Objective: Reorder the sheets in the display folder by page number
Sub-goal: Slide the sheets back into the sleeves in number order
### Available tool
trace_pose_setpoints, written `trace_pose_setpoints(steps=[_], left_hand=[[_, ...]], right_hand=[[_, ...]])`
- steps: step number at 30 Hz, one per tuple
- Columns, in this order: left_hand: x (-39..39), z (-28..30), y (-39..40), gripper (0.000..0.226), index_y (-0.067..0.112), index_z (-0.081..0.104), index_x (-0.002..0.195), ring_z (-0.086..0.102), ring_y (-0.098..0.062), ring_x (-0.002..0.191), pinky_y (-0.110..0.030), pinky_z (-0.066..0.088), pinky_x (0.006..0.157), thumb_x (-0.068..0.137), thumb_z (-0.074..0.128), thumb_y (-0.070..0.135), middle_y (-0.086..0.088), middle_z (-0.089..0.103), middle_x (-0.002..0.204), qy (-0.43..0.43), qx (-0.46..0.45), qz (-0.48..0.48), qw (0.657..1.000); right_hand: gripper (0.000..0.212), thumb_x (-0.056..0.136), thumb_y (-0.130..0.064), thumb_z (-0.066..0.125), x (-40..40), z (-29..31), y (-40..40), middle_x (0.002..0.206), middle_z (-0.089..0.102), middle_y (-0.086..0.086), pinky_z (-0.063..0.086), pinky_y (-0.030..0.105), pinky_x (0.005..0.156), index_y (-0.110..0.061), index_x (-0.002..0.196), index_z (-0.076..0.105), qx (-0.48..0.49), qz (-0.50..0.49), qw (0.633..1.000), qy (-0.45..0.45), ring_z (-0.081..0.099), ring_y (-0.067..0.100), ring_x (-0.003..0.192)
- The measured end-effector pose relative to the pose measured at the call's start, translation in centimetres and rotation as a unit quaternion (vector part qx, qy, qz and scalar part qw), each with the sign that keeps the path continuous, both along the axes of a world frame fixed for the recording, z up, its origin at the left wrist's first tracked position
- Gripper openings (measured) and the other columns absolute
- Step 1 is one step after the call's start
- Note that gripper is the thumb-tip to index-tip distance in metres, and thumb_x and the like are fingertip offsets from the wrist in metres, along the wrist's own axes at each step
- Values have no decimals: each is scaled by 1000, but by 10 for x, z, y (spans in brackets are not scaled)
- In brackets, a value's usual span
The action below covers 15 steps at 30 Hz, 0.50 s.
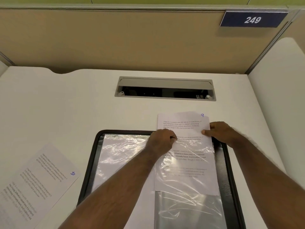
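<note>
A black display folder (90, 164) lies open on the desk, its clear sleeves shining. The sheet numbered 9 (183, 123) sits partway in the right-hand sleeve (189, 209), its top sticking out past the folder's far edge. My left hand (162, 139) grips the sleeve's upper left edge beside the sheet. My right hand (219, 131) pinches the sheet's right edge with thumb on top. A loose sheet numbered 10 (38, 179) lies askew on the desk to the left of the folder.
A grey cable hatch (165, 83) is set into the white desk (66, 100) behind the folder. Beige partition walls enclose the desk at the back and right, with a sign reading 249 (252, 19).
</note>
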<state>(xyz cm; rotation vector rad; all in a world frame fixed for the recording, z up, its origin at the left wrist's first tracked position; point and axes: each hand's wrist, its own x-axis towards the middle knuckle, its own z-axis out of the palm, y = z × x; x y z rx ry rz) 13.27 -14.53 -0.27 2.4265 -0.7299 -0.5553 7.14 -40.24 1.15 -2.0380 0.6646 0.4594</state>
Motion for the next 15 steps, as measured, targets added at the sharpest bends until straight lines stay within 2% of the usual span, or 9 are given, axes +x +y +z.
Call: trace_pose_setpoints(steps=[3, 5, 7, 9, 11, 15], left_hand=[[1, 2, -1, 15, 24, 74, 97, 65, -15, 99, -36, 49, 92, 94, 59, 27, 9, 72, 104, -20, 6, 9, 1000], [0, 2, -2, 15, 25, 74, 98, 65, -15, 98, -36, 49, 92, 94, 59, 29, 9, 72, 104, -21, 11, 6, 1000], [-2, 3, -3, 16, 25, 74, 98, 65, -15, 98, -36, 49, 92, 93, 59, 27, 9, 72, 104, -21, 14, -3, 1000], [-4, 1, -2, 18, 23, 74, 98, 65, -17, 98, -37, 50, 92, 92, 57, 22, 7, 72, 104, -15, 8, -9, 1000], [-6, -1, 0, 19, 20, 73, 102, 63, -21, 101, -38, 50, 92, 93, 56, 21, 1, 68, 107, -15, 10, -12, 1000], [-6, -3, 3, 17, 17, 72, 100, 61, -23, 98, -39, 50, 89, 93, 56, 17, -2, 65, 104, -32, 7, -7, 999]], right_hand=[[30, 74, -27, 84, -8, 3, -4, 103, 74, -2, 50, 42, 100, -19, 102, 76, 8, 72, 995, 72, 68, 20, 100], [38, 64, -33, 88, -12, 5, -4, 102, 75, -5, 51, 39, 99, -24, 99, 77, 10, 93, 992, 85, 68, 17, 99], [29, 74, -25, 84, -13, 6, -1, 101, 75, -4, 53, 38, 95, -20, 100, 76, 32, 65, 996, 43, 70, 16, 96], [19, 84, -24, 76, -12, 7, 1, 99, 75, 0, 56, 33, 81, -13, 100, 72, 48, 5, 999, -15, 71, 18, 90], [16, 89, -25, 71, -9, 8, 3, 97, 75, 2, 50, 25, 66, -11, 96, 70, 43, -39, 997, -58, 70, 19, 85], [13, 87, -17, 72, -6, 6, 1, 96, 75, 6, 47, 21, 63, -10, 97, 70, 48, -78, 993, -79, 68, 14, 79]])
